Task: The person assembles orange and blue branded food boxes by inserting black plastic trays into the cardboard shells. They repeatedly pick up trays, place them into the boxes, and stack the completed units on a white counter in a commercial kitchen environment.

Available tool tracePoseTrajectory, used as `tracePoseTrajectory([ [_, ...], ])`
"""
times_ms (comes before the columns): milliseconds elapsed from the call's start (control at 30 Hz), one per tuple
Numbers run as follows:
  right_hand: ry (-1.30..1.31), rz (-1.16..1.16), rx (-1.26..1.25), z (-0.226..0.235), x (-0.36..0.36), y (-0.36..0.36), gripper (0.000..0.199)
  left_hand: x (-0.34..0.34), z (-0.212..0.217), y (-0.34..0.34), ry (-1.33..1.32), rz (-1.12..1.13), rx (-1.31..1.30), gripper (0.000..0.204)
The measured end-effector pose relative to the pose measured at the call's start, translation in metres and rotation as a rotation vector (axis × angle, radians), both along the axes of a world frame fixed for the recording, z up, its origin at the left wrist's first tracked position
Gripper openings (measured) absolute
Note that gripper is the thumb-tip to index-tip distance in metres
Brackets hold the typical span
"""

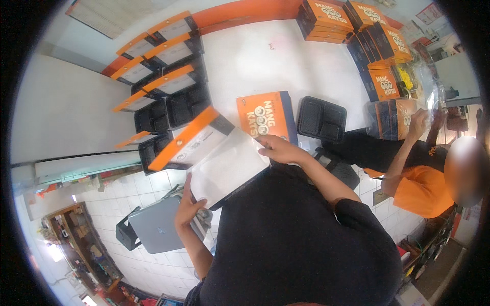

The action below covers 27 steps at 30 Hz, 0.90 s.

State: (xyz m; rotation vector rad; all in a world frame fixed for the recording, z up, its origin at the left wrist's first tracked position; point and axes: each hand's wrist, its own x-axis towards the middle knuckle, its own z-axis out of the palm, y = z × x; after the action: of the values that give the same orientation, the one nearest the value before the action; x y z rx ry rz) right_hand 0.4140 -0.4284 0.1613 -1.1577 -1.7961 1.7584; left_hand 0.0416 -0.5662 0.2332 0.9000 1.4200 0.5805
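Observation:
My left hand point(189, 206) and my right hand point(282, 150) hold a cardboard food box point(229, 166) between them, just in front of my body. Its inside is white and looks bare; the orange-edged lid point(191, 137) stands raised on its left side. My left thumb lies over the near left corner, while the right fingers grip the opposite upper edge. Behind my right hand a closed orange and dark blue box point(263, 109) rests on the white table point(245, 56). A black compartment tray point(321, 119) sits beside that box to the right.
At the left, opened boxes point(171, 48) with black trays point(189, 104) stand in rows. Stacks of closed boxes point(326, 20) occupy the far right. A co-worker in an orange and black shirt point(421, 188) handles clear plastic there. A grey chair point(158, 227) stands on the floor at lower left.

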Motion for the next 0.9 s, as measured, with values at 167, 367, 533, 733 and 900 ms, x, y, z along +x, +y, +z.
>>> tracePoseTrajectory([
  [167, -0.254, -0.320, -0.213, -0.018, 0.054, 0.031, 0.039, 0.027, -0.012, -0.020, 0.240, -0.030, 0.096, 0.106],
  [367, -0.931, -0.585, 0.322, -0.097, 0.121, 0.073, 0.044, 0.040, 0.006, -0.028, 0.419, -0.073, 0.100, 0.103],
  [533, -0.827, -0.609, 0.367, -0.111, 0.127, 0.071, 0.040, 0.048, 0.018, -0.032, 0.468, 0.000, 0.115, 0.102],
  [733, -0.752, -0.651, 0.262, -0.122, 0.136, 0.073, 0.036, 0.058, 0.012, -0.032, 0.321, 0.097, 0.049, 0.102],
  [900, -0.849, -0.551, 0.422, -0.101, 0.129, 0.082, 0.032, 0.056, -0.009, -0.030, 0.416, 0.022, 0.149, 0.103],
])
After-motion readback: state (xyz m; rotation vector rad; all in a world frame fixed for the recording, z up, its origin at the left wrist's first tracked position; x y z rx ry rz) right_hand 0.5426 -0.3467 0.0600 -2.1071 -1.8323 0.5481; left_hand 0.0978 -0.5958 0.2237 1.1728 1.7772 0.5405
